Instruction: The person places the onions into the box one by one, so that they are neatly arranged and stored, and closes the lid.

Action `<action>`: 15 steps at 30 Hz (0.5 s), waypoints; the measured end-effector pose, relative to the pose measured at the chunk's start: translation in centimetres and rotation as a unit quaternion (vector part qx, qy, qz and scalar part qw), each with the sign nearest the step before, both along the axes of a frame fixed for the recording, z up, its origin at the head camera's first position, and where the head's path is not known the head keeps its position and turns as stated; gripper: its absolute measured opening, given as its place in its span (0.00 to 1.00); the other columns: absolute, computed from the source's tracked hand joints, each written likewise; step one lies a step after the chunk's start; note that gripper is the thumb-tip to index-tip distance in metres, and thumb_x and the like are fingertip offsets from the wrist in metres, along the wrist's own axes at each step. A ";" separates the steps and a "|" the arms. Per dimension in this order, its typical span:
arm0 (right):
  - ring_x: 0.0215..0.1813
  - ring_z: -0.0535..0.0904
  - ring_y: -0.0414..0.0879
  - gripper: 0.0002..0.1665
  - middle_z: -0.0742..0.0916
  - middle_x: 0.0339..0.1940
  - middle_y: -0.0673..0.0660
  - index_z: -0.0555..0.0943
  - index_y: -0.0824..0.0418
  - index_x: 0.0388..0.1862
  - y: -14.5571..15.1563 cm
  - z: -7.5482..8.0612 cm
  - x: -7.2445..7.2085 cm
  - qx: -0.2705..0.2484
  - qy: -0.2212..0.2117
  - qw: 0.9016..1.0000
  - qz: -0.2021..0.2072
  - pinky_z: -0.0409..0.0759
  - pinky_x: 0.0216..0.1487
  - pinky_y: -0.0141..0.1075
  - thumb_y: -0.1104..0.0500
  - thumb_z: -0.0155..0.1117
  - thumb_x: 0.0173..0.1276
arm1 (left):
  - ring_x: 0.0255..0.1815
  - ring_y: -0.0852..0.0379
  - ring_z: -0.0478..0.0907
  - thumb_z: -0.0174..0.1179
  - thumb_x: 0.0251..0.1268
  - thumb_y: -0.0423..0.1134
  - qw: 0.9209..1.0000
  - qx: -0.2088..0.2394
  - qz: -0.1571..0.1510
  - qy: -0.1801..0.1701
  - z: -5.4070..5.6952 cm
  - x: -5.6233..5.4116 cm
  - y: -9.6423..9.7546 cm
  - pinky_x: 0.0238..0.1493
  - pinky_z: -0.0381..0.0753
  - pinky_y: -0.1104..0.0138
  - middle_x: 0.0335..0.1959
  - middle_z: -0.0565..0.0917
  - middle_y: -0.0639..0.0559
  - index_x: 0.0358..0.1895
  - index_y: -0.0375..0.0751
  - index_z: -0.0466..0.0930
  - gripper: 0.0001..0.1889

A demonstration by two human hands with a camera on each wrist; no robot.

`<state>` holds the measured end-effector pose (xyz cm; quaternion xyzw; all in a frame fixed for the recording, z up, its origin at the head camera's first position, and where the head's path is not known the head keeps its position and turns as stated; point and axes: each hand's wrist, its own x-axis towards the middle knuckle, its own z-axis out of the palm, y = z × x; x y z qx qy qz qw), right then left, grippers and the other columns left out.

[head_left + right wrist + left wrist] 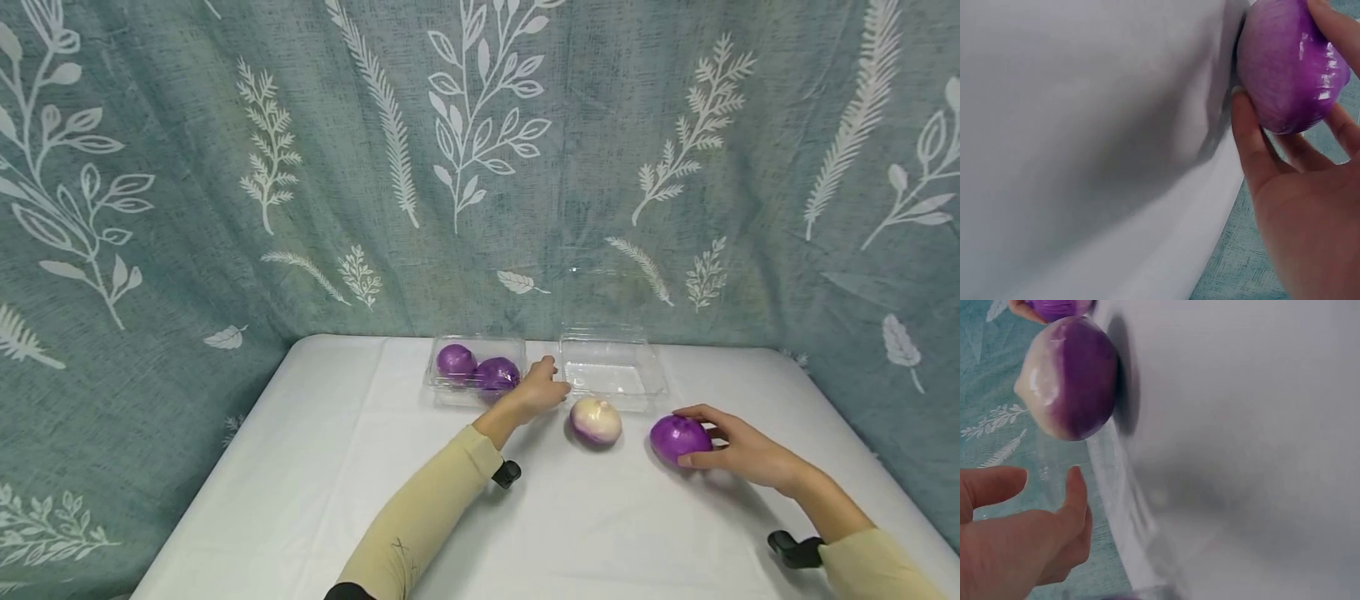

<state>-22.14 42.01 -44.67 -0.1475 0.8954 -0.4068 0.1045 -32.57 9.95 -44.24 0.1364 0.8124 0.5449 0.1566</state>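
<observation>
"Grip of the right hand: by what is it filled?"

"By the purple bulb, near the pale bulb and to its right. It is spanned by thumb and fingers from opposite sides, presumably because something so round and glossy would be let slip by a one-sided hold. Whether its weight is borne by the surface cannot be told for certain."

"And the left hand?"

"Nothing is held by it. It is poised beyond and left of the pale bulb, which is not touched; its grip is spread wide, thumb apart from forefinger."

"How are the boxes placed?"

"The left box is set beyond the pale bulb, well to its left; two boxed bulbs are kept from rolling, it would seem, by its walls. The right box is set just beyond the pale bulb, and no bulb is seen inside."

"And the pale bulb?"

"It is supported by the surface alone, pale side uppermost."
</observation>
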 end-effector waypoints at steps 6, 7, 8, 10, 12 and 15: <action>0.58 0.79 0.46 0.40 0.77 0.64 0.68 0.71 0.65 0.70 0.5 -0.5 -0.1 -0.009 0.026 1.000 0.011 0.86 0.52 0.31 0.55 0.77 0.64 | 0.58 0.42 0.79 0.56 0.67 0.27 0.999 0.019 0.041 -0.008 -0.6 -0.1 1.2 0.68 0.79 0.53 0.68 0.68 0.34 0.75 0.26 0.57 0.33; 0.57 0.79 0.44 0.40 0.77 0.64 0.69 0.71 0.65 0.71 0.5 -0.6 -0.2 -0.009 0.027 1.000 0.013 0.86 0.53 0.31 0.55 0.77 0.64 | 0.58 0.42 0.79 0.56 0.66 0.25 0.999 0.025 0.046 -0.006 -0.7 -0.1 1.4 0.69 0.80 0.53 0.68 0.69 0.34 0.75 0.25 0.57 0.34; 0.57 0.79 0.42 0.39 0.77 0.64 0.69 0.71 0.65 0.70 0.6 -0.6 -0.2 -0.010 0.027 0.999 0.015 0.86 0.53 0.31 0.55 0.77 0.64 | 0.58 0.41 0.80 0.55 0.64 0.24 0.998 0.032 0.051 -0.005 -0.7 -0.1 1.5 0.69 0.80 0.53 0.67 0.70 0.33 0.75 0.24 0.57 0.34; 0.56 0.79 0.42 0.39 0.77 0.63 0.70 0.71 0.66 0.70 0.6 -0.6 -0.3 -0.012 0.025 0.999 0.018 0.87 0.52 0.31 0.56 0.76 0.65 | 0.59 0.40 0.79 0.55 0.61 0.21 0.997 0.044 0.062 -0.004 -0.7 -0.1 1.7 0.69 0.80 0.54 0.65 0.72 0.33 0.75 0.24 0.58 0.35; 0.56 0.80 0.44 0.39 0.77 0.63 0.70 0.71 0.66 0.70 0.7 -0.6 -0.3 -0.012 0.024 0.999 0.019 0.87 0.51 0.31 0.56 0.76 0.65 | 0.58 0.41 0.78 0.55 0.60 0.19 0.996 0.057 0.069 -0.008 -0.7 -0.1 1.8 0.68 0.80 0.55 0.63 0.74 0.33 0.74 0.23 0.58 0.36; 0.56 0.80 0.50 0.39 0.77 0.62 0.71 0.71 0.66 0.70 0.6 -0.5 -0.4 -0.014 0.022 0.999 0.019 0.87 0.49 0.32 0.57 0.76 0.65 | 0.53 0.42 0.82 0.53 0.60 0.18 0.994 0.085 0.070 -0.025 -0.8 -0.2 1.8 0.64 0.84 0.58 0.61 0.74 0.33 0.74 0.22 0.57 0.36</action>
